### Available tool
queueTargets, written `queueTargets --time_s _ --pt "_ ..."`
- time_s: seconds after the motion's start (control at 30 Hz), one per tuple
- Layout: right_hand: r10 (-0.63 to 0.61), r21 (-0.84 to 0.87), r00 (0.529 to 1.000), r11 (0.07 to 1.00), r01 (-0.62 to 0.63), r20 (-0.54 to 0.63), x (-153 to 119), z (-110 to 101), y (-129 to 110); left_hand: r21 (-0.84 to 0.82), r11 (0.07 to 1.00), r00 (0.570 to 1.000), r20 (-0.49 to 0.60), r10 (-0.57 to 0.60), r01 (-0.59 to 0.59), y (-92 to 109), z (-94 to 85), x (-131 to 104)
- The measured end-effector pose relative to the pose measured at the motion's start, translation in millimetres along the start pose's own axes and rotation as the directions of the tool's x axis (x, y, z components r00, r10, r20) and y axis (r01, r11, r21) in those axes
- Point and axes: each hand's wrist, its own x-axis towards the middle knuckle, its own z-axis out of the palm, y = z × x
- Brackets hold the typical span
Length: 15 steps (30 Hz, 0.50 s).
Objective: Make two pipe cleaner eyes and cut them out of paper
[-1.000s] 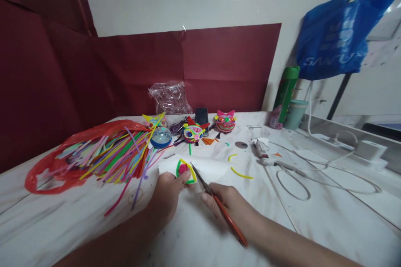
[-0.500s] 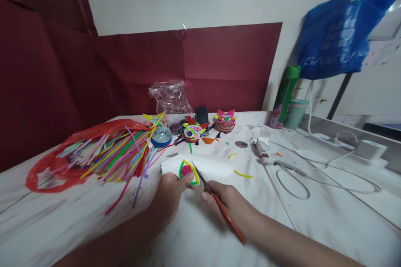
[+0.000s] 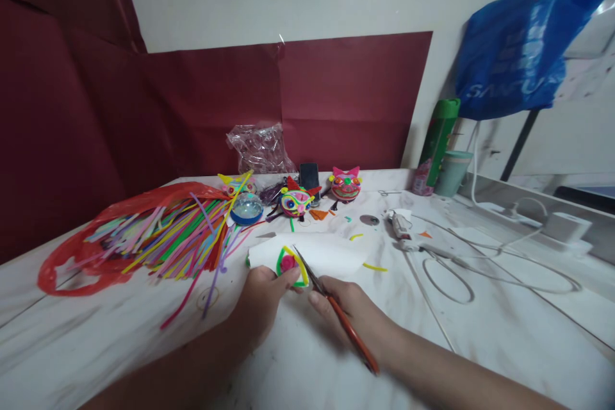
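Note:
My left hand is closed on a white sheet of paper, its thumb pressing beside a small shape. That shape is a pink coil framed by green and yellow fuzzy strips. In my right hand are scissors with red-orange handles, gripped near the middle. Their dark, narrow blades reach up along the yellow strip, with the tip by its upper end. Whether the blades touch the strip or paper I cannot tell. The fingers beneath the paper are hidden.
A red plastic bag with many pipe cleaners spreads at left. Behind the paper are a blue-rimmed dome and colourful animal heads. Yellow scraps lie at right, near a glue gun and its looping cable.
The paper and its coloured shape have shifted very slightly right. The scissors and both hands stay in almost the same pose; the view has moved a little.

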Motion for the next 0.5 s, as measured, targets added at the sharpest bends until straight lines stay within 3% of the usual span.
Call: queueTargets --time_s 0.23,0.5 --pt "0.003 0.013 1.0 1.0 -0.003 -0.015 1.4 -1.2 0.2 -0.018 1.0 0.999 0.04 -0.005 0.006 -0.5 -1.6 1.1" --pt "-0.032 -0.091 0.999 0.995 0.032 -0.002 4.5 -11.8 4.8 0.067 0.998 0.996 0.083 0.017 -0.023 2.5 -7.7 3.7"
